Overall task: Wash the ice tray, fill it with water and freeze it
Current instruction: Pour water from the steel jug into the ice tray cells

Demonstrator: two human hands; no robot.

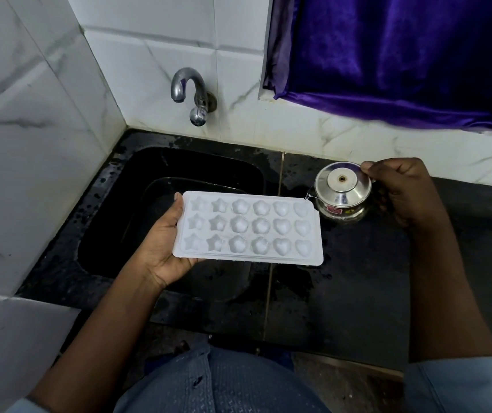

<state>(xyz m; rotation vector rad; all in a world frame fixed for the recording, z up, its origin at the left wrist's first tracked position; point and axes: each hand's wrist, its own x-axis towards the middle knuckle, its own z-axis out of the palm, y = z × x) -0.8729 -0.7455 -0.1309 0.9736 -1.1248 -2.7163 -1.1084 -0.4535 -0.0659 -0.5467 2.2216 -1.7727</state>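
A white ice tray [247, 229] with star, flower and heart moulds is held level over the right edge of the black sink [137, 186]. My left hand [165, 248] grips its left end, thumb on the rim. My right hand [399, 193] holds a small lidded steel jug [343, 189], its spout touching the tray's upper right corner, where a thin trickle of water shows. The moulds look wet or filled; how full they are is unclear.
A steel tap [192, 93] juts from the white tiled wall above the sink, with no water running. The black counter [343, 293] is wet around the sink. A purple curtain [402, 55] hangs at the upper right. A tiled wall closes the left side.
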